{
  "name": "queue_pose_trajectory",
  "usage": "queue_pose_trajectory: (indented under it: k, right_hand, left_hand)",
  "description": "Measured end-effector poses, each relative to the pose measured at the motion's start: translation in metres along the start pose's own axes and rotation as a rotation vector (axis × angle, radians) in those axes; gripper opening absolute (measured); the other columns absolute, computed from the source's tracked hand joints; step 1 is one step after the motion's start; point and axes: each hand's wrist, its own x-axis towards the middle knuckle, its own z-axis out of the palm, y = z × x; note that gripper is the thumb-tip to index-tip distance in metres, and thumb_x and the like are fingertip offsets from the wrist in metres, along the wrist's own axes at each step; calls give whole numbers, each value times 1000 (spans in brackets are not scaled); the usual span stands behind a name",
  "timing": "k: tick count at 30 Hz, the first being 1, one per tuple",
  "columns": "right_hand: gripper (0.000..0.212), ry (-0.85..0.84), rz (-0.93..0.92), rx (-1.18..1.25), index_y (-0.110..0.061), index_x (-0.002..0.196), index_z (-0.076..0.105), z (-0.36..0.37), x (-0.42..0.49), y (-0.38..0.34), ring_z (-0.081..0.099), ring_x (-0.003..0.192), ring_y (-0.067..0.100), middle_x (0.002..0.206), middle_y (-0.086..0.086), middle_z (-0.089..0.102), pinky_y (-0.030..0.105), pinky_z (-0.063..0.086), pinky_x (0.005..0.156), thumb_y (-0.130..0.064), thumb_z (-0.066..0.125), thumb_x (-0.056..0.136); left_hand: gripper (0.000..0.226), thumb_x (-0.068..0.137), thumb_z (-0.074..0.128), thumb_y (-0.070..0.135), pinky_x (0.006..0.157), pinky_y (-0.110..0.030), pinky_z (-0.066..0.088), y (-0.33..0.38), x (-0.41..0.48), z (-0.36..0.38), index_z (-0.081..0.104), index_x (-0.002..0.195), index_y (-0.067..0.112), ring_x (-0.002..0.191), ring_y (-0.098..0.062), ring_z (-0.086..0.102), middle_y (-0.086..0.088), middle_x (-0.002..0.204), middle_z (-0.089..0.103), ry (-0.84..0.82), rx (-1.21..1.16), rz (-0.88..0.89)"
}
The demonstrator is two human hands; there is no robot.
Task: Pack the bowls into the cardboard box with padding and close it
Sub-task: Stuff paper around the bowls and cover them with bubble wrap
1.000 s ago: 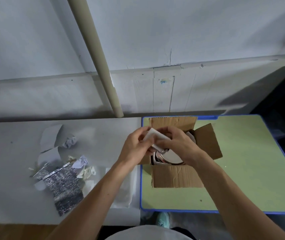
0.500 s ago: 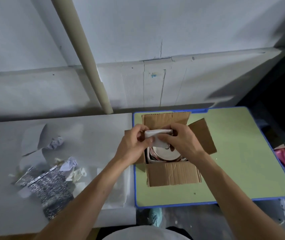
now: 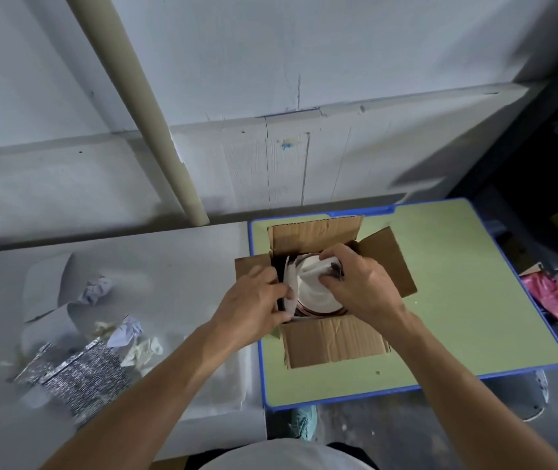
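The folded white padding [image 3: 311,283], held above the cardboard box [image 3: 331,344] a second ago, now lies down inside it over the bowls [image 3: 318,311], my left grip [image 3: 253,300] pinching its edge, my right grip [image 3: 355,283] clenched on its top, so I judge flap-closing near.

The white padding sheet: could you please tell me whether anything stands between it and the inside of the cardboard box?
Nothing visible does. The flaps of the cardboard box are folded outward, and the white padding sheet already lies in the opening over the bowls, gripped by the left hand and the right hand.
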Motion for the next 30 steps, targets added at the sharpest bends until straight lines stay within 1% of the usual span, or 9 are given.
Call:
queue_pose_trajectory:
  k: [7, 11, 14, 17, 19, 22, 26, 28, 30]
  right_hand:
    - [31, -24, 35, 55, -24, 113, 58, -4, -3, 6, 60, 91, 17, 103, -4, 63, 30, 47, 74, -24, 66, 83]
    - [33, -28, 82, 39, -30, 116, 60, -16, -7, 9, 60, 88, 17, 98, -7, 67, 33, 49, 74, -29, 67, 84]
    - [34, -25, 85, 42, -30, 118, 59, -18, -11, 9, 62, 84, 18, 92, -6, 69, 34, 50, 71, -33, 67, 84]
    - [33, -48, 51, 55, -27, 116, 60, -18, -14, 9, 62, 82, 18, 91, -4, 68, 34, 50, 70, -29, 69, 84]
    - [32, -77, -2, 51, -28, 113, 60, -19, -14, 9, 63, 82, 18, 93, -5, 69, 34, 51, 70, -25, 71, 82]
    - [32, -93, -77, 6, -33, 108, 59, -18, -15, 11, 64, 80, 17, 92, -9, 68, 37, 53, 67, -22, 69, 80]
    - [32, -68, -129, -30, -28, 109, 56, -20, -13, 6, 62, 74, 18, 84, -9, 64, 27, 44, 63, -23, 69, 80]
    - [31, -102, -159, -13, -25, 108, 53, -17, -14, -4, 61, 74, 17, 84, -9, 59, 22, 41, 72, -25, 68, 81]
    - [24, -131, -222, -16, -27, 103, 50, -7, -15, -12, 62, 77, 18, 84, -9, 58, 29, 46, 85, -29, 61, 82]
  left_hand:
    - [52, 88, 68, 39, 81, -29, 36, 12, 13, -6, 50, 137, 36, 106, -19, 45, 4, 111, 54, -133, 104, 11]
    - [47, 86, 71, 41, 78, -29, 32, 12, 29, -24, 56, 130, 39, 106, -18, 44, 4, 110, 59, -344, 116, -14]
    - [41, 86, 70, 33, 87, -30, 30, 18, 35, -26, 55, 124, 30, 96, -21, 54, 3, 92, 62, -365, 198, 24]
    - [25, 90, 63, 22, 83, -29, 36, 23, 38, -19, 60, 114, 31, 99, -24, 50, 4, 92, 64, -393, 193, -17]
    - [18, 91, 63, 26, 86, -31, 43, 21, 39, -13, 66, 108, 33, 109, -22, 43, 8, 94, 64, -391, 166, -65]
    - [18, 94, 61, 43, 88, -28, 33, 18, 39, -9, 65, 108, 34, 114, -20, 40, 8, 101, 66, -303, 119, -116]
    - [21, 93, 60, 46, 94, -33, 26, 10, 34, -5, 68, 108, 34, 107, -16, 46, 8, 102, 62, -149, 132, -73]
    - [20, 90, 63, 39, 94, -34, 29, 4, 33, 0, 69, 108, 33, 105, -16, 45, 9, 103, 61, -113, 130, -32]
    - [20, 86, 68, 28, 91, -32, 31, -2, 35, 2, 70, 105, 32, 102, -16, 45, 10, 100, 61, -96, 90, 7]
